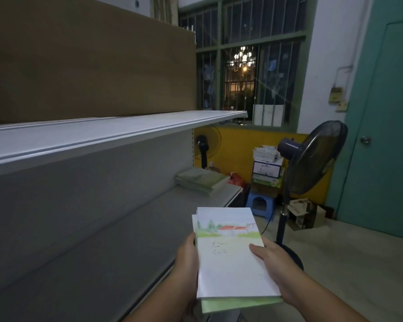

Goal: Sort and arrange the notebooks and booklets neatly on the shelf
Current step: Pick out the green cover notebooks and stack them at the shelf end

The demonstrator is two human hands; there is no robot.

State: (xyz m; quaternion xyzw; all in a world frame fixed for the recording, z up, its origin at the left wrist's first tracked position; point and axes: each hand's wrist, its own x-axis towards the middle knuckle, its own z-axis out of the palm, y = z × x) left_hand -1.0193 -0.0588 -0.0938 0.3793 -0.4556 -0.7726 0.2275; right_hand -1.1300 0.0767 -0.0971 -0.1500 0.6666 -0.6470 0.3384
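I hold a stack of notebooks (230, 263) in both hands, in the air over the front edge of the lower shelf (91, 247), not touching it. My left hand (186, 261) grips the stack's left side, thumb lying along the edge; my right hand (273, 263) clamps the right side with the thumb pressed flat on the top cover. The fingers of both hands curl beneath the stack, out of sight.

At the far end of the lower shelf lies another pile of notebooks (201, 181), flat and slightly askew, with a red bag (236, 178) just beyond it. The upper shelf (107, 133) juts out above, and a large cardboard sheet (91, 61) stands on it against the wall. Past the shelf end are 2 fans: a tall standing fan (312, 156) on the floor to my right, near my right wrist, and a smaller fan (205, 145) against the yellow wall. Between them sit stacked boxes (268, 168) and a blue stool (261, 203). A barred window (242, 54) and a green door (386, 112) close the corner.

The top cover is smooth, pale paper with a watercolour of red-roofed houses; the bottom notebook is plain green. The shelves are flat grey-white metal with a ridged front lip.
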